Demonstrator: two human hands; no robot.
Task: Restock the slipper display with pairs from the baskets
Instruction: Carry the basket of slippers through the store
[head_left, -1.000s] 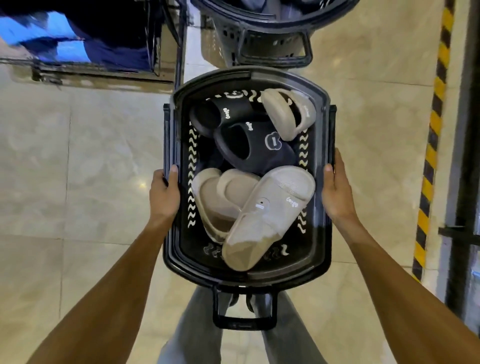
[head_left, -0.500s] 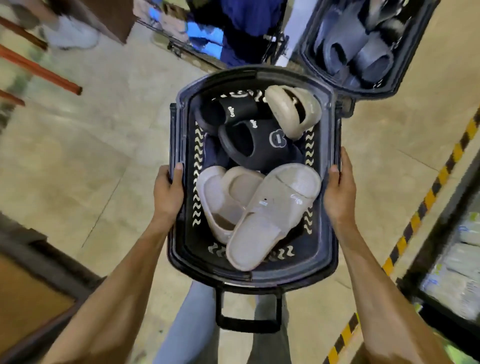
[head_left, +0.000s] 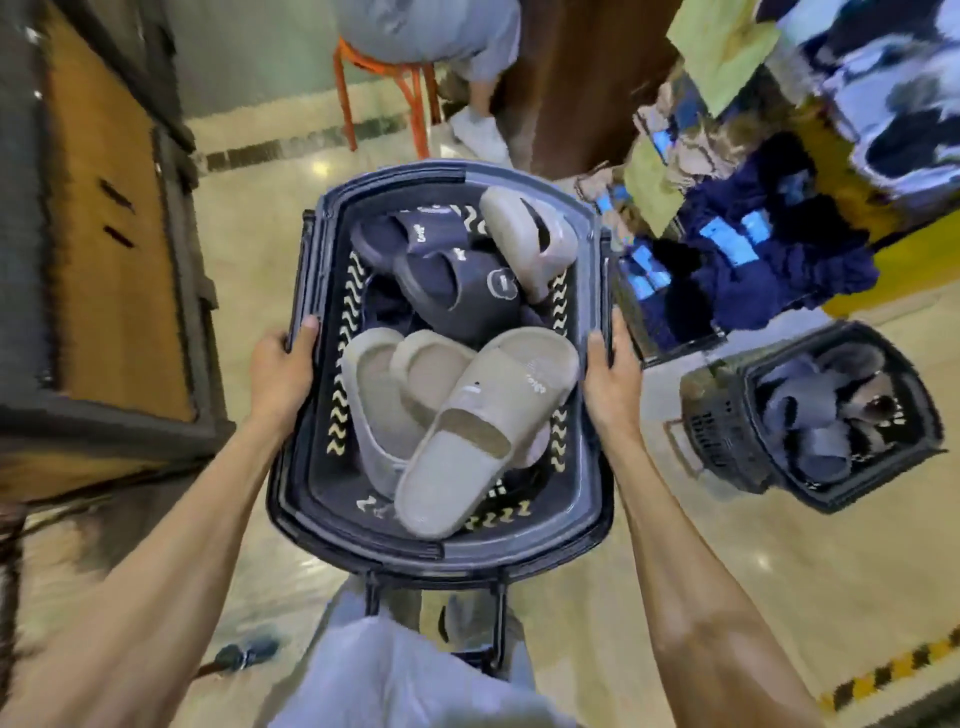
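Note:
I carry a dark plastic basket in front of me, above the floor. My left hand grips its left rim and my right hand grips its right rim. Inside lie beige slippers at the near end, dark navy slippers in the middle, and one more beige slipper tipped against the far right corner. A second dark basket with grey and navy slippers stands on the floor to my right.
A wooden cabinet stands at the left. A rack of dark and patterned goods fills the upper right. An orange stool with a seated person is ahead. Yellow-black floor tape runs at lower right.
My view has swung left with the basket. The second basket moved from the top of the view to the right side, and the cabinet and stool came into view. My grip is unchanged.

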